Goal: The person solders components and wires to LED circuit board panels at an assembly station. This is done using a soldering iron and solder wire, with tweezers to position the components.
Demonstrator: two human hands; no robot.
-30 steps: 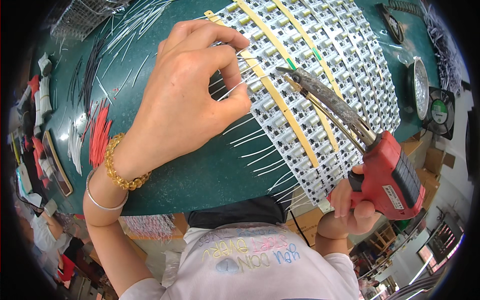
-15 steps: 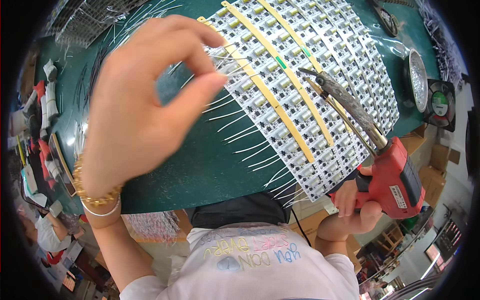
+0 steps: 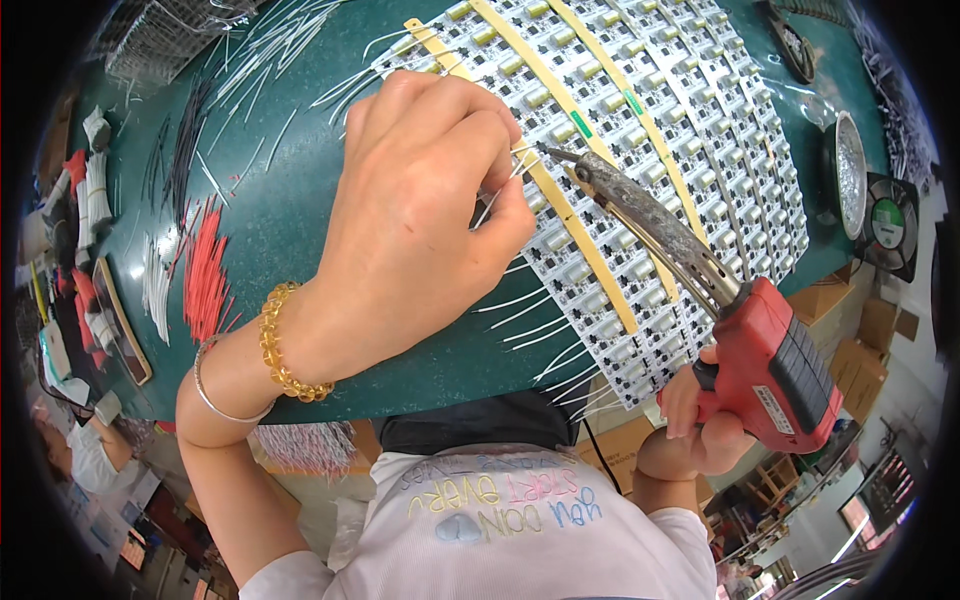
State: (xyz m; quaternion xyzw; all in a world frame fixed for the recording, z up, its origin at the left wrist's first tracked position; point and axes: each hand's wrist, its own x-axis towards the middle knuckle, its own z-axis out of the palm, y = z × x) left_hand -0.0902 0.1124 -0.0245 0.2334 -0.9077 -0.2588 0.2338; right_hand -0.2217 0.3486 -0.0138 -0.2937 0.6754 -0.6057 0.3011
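A large panel of white circuit boards (image 3: 560,240) lies on the green table, with yellow strips (image 3: 590,265) across it and white wires (image 3: 515,300) sticking out along its left edge. Over that edge, my left hand (image 3: 430,200) pinches a thin white wire (image 3: 518,168) between thumb and fingers, its end at the boards. My right hand (image 3: 700,425) grips the handle of a red and black soldering gun (image 3: 775,375). The gun's dark tip points left and sits by the wire's end; I cannot tell if they touch.
Left on the table lie red wires (image 3: 207,280), white wires (image 3: 157,285) and black wires (image 3: 190,150), with loose white wires (image 3: 275,50) farther back. At the right stand a metal bowl (image 3: 849,175) and a black fan (image 3: 890,228). A dark small dish (image 3: 792,45) is behind.
My left hand has moved right and closer to the panel, bringing the pinched wire to the boards. The soldering gun has shifted left, its tip now near my left fingertips.
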